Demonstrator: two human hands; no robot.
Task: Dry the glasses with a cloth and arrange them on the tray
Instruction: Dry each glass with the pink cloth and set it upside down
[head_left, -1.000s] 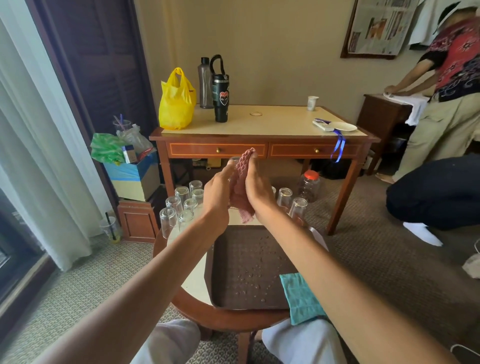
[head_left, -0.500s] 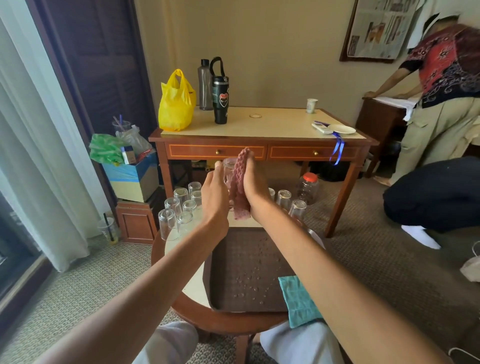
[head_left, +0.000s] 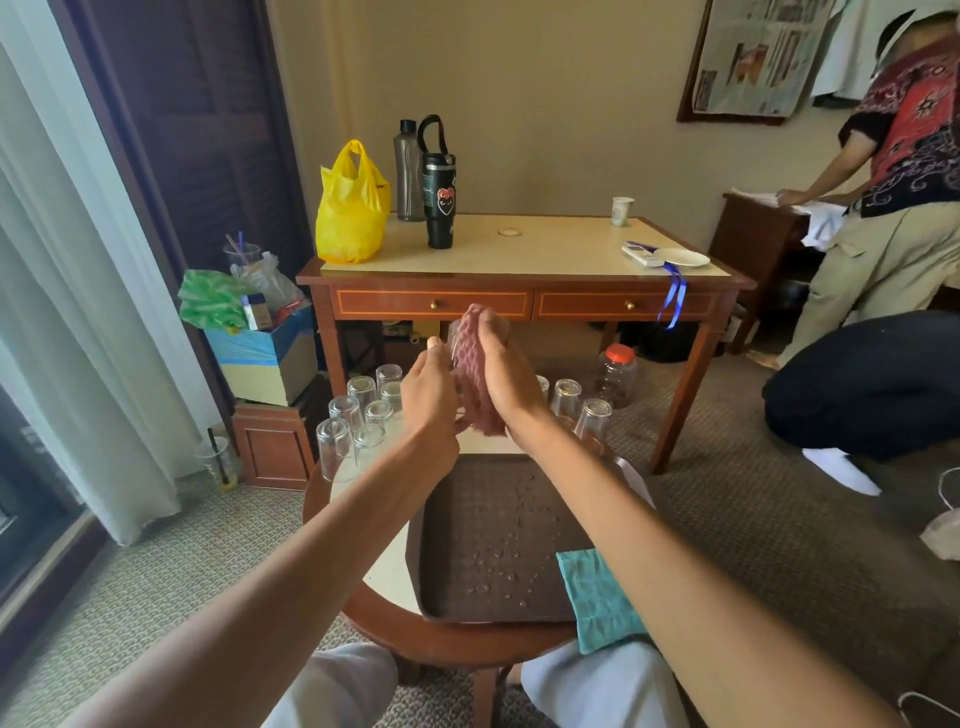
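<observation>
My left hand grips a clear glass held up over the far end of the round table. Against that glass my right hand presses a pink-red cloth, which covers most of it. A dark brown tray lies on the table below my arms, with water drops on it and no glasses. Several upturned glasses stand in a group left of the tray. A few more upturned glasses stand at the right behind my right wrist.
A teal cloth hangs over the tray's near right corner. Beyond the round table stands a wooden desk with a yellow bag, bottles and a plate. A jar sits under it. One person stands at the far right; another crouches there.
Both hands have stayed raised with glass and cloth. The glass has come more into view at the left of the cloth. The person at the right has shifted.
</observation>
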